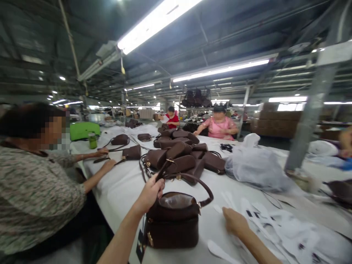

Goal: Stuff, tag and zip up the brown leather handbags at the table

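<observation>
A dark brown handbag point(173, 229) stands on the white-covered table right in front of me, its top unzipped and clear plastic showing inside. My left hand point(150, 192) is closed around the handbag's strap point(165, 168) and holds it up at the bag's left side. The bag's handle point(207, 187) arches to the right. To the right of the bag, slightly blurred, is my right hand point(235, 222), its fingers curled together over the table. White flat strips point(261, 216) lie beside it; whether one is in its fingers I cannot make out.
Behind the bag rises a pile of brown handbags point(181, 146). A clear plastic bag point(253, 165) and a grey post point(310, 113) stand to the right. At left a co-worker point(35, 183) handles a strap near a green bottle point(92, 141). Another person point(220, 126) sits across the table.
</observation>
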`<act>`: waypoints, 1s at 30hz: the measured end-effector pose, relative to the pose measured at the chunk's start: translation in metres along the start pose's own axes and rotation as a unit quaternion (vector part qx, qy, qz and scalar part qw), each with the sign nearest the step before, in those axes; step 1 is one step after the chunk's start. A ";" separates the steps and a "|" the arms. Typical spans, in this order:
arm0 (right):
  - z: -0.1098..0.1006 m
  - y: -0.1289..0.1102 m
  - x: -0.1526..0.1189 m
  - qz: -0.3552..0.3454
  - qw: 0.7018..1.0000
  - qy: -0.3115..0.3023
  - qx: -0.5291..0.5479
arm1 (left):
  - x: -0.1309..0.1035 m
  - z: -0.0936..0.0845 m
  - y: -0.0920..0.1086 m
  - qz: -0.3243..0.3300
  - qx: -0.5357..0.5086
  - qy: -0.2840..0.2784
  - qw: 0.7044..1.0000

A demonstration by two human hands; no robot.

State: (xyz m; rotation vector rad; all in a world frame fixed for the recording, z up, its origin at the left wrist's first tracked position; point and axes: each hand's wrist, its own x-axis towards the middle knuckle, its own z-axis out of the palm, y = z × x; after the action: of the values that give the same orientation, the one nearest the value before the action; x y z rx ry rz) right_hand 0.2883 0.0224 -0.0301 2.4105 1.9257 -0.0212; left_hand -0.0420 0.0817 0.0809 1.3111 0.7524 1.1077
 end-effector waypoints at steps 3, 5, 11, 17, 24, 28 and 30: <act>0.006 -0.012 0.016 -0.017 1.000 -0.008 -0.021 | -0.002 0.000 -0.002 0.006 -0.010 -0.002 1.000; 0.010 -0.019 0.020 -0.034 0.999 -0.010 -0.034 | -0.004 0.000 -0.003 0.008 -0.015 0.006 1.000; 0.023 -0.005 0.018 -0.054 0.998 0.014 0.000 | -0.011 0.003 -0.006 0.003 -0.042 0.013 0.999; -0.008 0.036 0.006 0.005 0.945 0.070 0.319 | -0.012 0.001 -0.007 -0.001 -0.054 0.005 0.999; -0.106 0.009 -0.050 -0.041 0.784 0.092 0.612 | -0.007 -0.001 -0.007 0.010 -0.037 0.003 0.999; -0.137 -0.037 -0.078 -0.101 0.786 0.077 0.605 | -0.006 -0.001 -0.007 0.013 -0.024 0.006 1.000; -0.144 -0.063 -0.086 -0.121 0.777 0.054 0.615 | -0.005 -0.002 -0.006 0.013 -0.020 0.010 1.000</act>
State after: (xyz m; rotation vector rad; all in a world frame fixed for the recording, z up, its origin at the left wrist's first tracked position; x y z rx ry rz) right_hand 0.2046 -0.0402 0.1150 2.6330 2.7685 -1.6787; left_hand -0.0442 0.0779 0.0736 1.2809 0.7254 1.1529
